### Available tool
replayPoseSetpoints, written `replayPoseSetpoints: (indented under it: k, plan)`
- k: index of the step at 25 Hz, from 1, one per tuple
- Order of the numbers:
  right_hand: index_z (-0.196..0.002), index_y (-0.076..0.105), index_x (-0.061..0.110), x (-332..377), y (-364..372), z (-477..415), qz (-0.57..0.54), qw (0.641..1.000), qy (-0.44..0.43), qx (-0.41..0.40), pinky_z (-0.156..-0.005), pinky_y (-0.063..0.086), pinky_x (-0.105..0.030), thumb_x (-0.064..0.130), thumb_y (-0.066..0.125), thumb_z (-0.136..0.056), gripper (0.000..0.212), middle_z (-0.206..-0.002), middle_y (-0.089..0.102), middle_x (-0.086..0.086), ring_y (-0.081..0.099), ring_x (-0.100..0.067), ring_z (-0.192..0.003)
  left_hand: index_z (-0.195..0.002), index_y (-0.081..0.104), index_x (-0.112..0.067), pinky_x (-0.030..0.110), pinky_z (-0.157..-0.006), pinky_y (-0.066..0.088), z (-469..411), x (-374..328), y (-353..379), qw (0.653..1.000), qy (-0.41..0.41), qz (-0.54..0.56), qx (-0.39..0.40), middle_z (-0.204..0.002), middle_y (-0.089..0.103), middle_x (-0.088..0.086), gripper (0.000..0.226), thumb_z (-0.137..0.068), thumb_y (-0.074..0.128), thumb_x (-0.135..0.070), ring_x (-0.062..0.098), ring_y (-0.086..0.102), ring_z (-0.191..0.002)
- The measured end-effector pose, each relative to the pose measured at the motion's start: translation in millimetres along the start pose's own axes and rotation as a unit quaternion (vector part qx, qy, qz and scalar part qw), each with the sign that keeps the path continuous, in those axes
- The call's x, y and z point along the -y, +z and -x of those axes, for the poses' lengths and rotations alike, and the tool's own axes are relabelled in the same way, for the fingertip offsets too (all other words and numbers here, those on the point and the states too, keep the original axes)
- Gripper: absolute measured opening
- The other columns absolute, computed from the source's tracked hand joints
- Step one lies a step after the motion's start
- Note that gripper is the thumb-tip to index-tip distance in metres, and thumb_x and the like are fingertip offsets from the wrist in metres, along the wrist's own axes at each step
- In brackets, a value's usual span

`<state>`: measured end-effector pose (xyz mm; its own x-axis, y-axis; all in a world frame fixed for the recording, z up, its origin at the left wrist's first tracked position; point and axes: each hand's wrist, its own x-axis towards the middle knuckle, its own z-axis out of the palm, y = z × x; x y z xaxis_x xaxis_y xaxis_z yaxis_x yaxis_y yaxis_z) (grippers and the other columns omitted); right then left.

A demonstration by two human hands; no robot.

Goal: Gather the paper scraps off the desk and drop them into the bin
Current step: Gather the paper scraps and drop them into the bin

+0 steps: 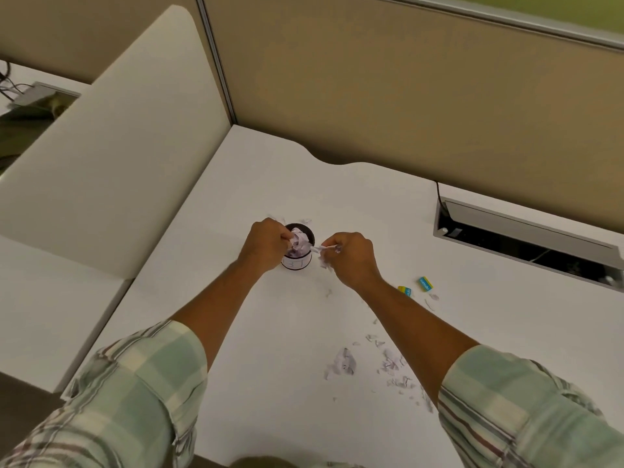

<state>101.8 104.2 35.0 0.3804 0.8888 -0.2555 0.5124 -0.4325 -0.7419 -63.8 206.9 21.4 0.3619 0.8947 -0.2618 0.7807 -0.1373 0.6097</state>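
A small round dark bin (299,263) with a white label stands mid-desk, stuffed with crumpled pale paper (300,243). My left hand (265,246) is at the bin's left rim, fingers pinched on the paper in its mouth. My right hand (351,258) is just right of the bin, gripping paper scraps (326,249) that stick out toward the rim. More torn scraps (344,363) lie scattered on the white desk (270,366) near my right forearm, and a few bits (305,220) lie behind the bin.
Two small erasers, one yellow and blue (404,290) and one teal (426,284), lie right of my right hand. An open cable tray (526,241) is set into the desk at the right. A white divider panel (111,157) rises on the left; tan partition walls stand behind.
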Motion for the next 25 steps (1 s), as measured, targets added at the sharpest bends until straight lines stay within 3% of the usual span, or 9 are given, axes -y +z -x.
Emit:
replayPoseSetpoints:
  k: [5, 9, 11, 13, 18, 25]
  plan:
    - [-0.087, 0.078, 0.013, 28.7, 4.3, -23.3, 0.085, 0.995, -0.055, 0.011, -0.058, 0.043, -0.02, 0.008, 0.066, -0.083, 0.014, -0.08, 0.074, -0.001, 0.062, -0.014, -0.069, -0.096, 0.082, -0.009, 0.03, -0.087, 0.057, 1.4, 13.5, -7.2, 0.999, -0.012, 0.028, -0.041, -0.1, 0.08, 0.008, 0.016, -0.09, 0.068, -0.004, 0.023, 0.073, -0.093]
    - [-0.094, 0.076, 0.008, 50.5, 21.0, -39.2, 0.161, 0.982, -0.088, 0.047, -0.068, 0.053, -0.03, 0.004, 0.057, -0.085, 0.021, -0.09, 0.073, -0.006, 0.065, -0.022, -0.081, -0.094, 0.08, -0.011, 0.021, -0.078, 0.052, 6.7, 26.6, -5.2, 0.993, -0.039, 0.075, -0.081, -0.096, 0.079, 0.005, 0.013, -0.09, 0.069, -0.005, 0.018, 0.071, -0.086]
    - [-0.092, 0.073, 0.006, 55.3, 32.8, -46.5, 0.205, 0.971, -0.091, 0.082, -0.061, 0.047, -0.03, 0.006, 0.057, -0.086, 0.017, -0.088, 0.071, -0.01, 0.063, -0.025, -0.078, -0.092, 0.08, -0.011, 0.017, -0.074, 0.048, 10.0, 32.0, -2.2, 0.991, -0.044, 0.088, -0.091, -0.094, 0.079, 0.004, 0.011, -0.089, 0.071, -0.007, 0.013, 0.068, -0.08]
    - [-0.093, 0.07, 0.007, 54.8, 41.9, -50.0, 0.253, 0.957, -0.096, 0.108, -0.058, 0.039, -0.029, 0.01, 0.061, -0.087, 0.012, -0.09, 0.068, -0.012, 0.057, -0.023, -0.075, -0.092, 0.081, -0.012, 0.02, -0.076, 0.051, 13.4, 34.6, 1.2, 0.991, -0.041, 0.091, -0.092, -0.093, 0.08, 0.003, 0.011, -0.089, 0.071, -0.007, 0.014, 0.069, -0.08]
    - [-0.103, 0.061, 0.006, 51.9, 51.5, -48.5, 0.256, 0.95, -0.14, 0.108, -0.063, 0.039, -0.029, 0.018, 0.068, -0.087, 0.021, -0.093, 0.053, -0.009, 0.054, -0.024, -0.08, -0.094, 0.081, -0.009, 0.021, -0.076, 0.048, 19.1, 35.4, 8.4, 0.994, -0.011, 0.067, -0.085, -0.093, 0.08, 0.006, 0.016, -0.09, 0.067, -0.005, 0.02, 0.072, -0.084]
    - [-0.103, 0.066, 0.006, 48.1, 44.8, -47.5, 0.311, 0.931, -0.153, 0.111, -0.065, 0.044, -0.032, 0.014, 0.061, -0.09, 0.016, -0.094, 0.066, -0.012, 0.059, -0.024, -0.078, -0.089, 0.081, -0.006, 0.028, -0.08, 0.056, 21.2, 36.9, 8.6, 0.993, 0.005, 0.037, -0.114, -0.09, 0.08, 0.007, 0.015, -0.089, 0.066, -0.005, 0.022, 0.073, -0.083]
